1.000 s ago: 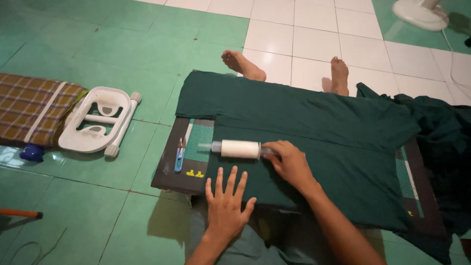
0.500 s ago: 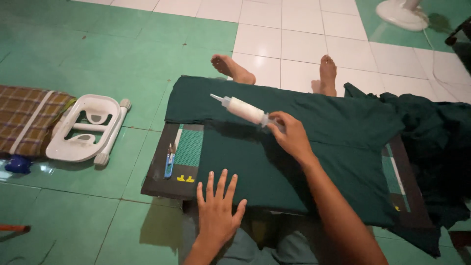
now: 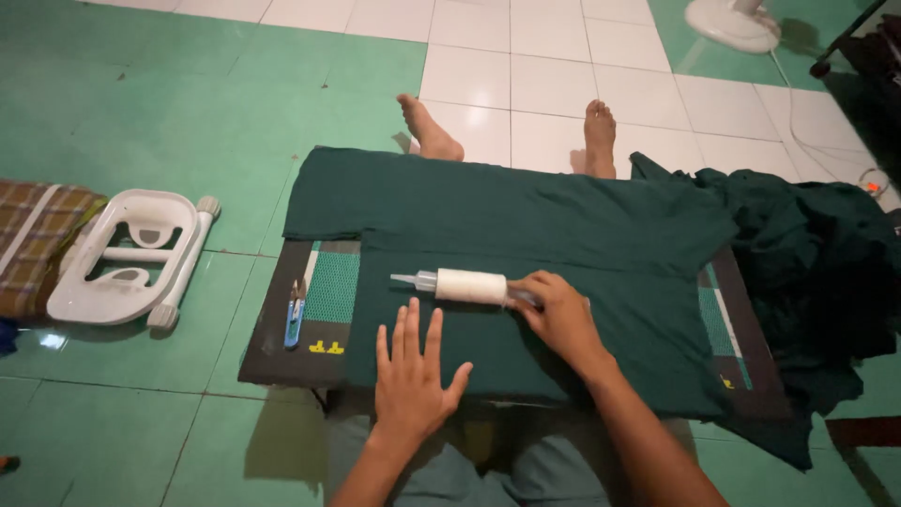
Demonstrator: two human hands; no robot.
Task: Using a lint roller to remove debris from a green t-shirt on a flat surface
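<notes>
- Floor (image 3: 141,113) is laid in green tiles, with a band of white tiles (image 3: 554,75) at the far side.
- A white fan base (image 3: 732,21) is seen top right; its cord (image 3: 798,103) is run across the tiles.
- A white plastic stool (image 3: 127,255) is laid on its side, left.
- A plaid cloth (image 3: 33,239) is noted beside it.

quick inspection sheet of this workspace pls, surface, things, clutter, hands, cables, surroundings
surface: low dark board on the floor, mostly covered by a flat green cloth.
job's things: lint roller lying on the cloth.
clutter: small clippers on the board's bare left end; heap of green fabric at the right.
grippers: left hand flat on the cloth, fingers spread; right hand has its grip on the roller's handle.
cables: white cord across the tiles, far right.
surroundings: green and white tile floor, white plastic frame, plaid cloth, fan base.
</notes>
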